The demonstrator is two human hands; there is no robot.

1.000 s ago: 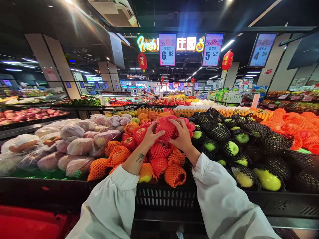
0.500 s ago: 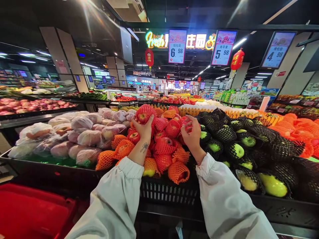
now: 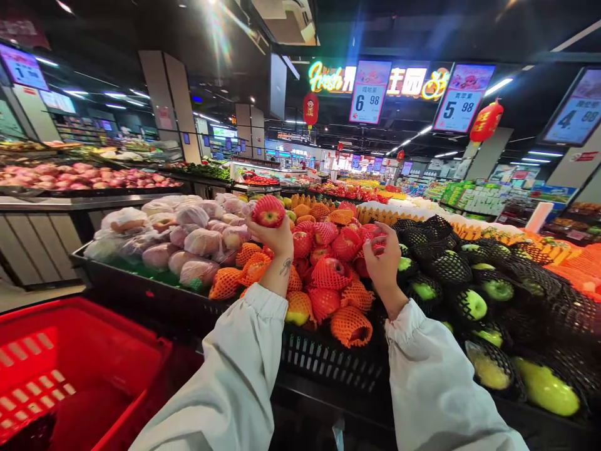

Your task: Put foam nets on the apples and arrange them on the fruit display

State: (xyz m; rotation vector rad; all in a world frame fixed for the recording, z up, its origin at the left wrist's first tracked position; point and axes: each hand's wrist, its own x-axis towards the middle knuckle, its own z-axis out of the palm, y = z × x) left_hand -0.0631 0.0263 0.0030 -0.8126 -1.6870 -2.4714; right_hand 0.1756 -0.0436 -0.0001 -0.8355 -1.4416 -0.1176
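My left hand (image 3: 273, 237) is closed around a red apple (image 3: 268, 213) in a pink foam net and holds it up at the left side of the apple pile. Raised over the pile's right side, my right hand (image 3: 384, 257) has its fingers apart and curved, with nothing in it. Between the two hands lie several red apples (image 3: 331, 274) in pink and orange foam nets. An orange foam net (image 3: 351, 327) sits at the front of the black crate (image 3: 328, 360).
Bagged pinkish fruit (image 3: 200, 243) lies to the left. Green apples (image 3: 498, 289) in black nets fill the right side. A red shopping basket (image 3: 126, 332) stands at the lower left. Price screens (image 3: 370, 93) hang overhead.
My left hand has lifted the apple clear of the pile, toward the left. The view has turned left, so more of the red basket shows. My right hand stays open.
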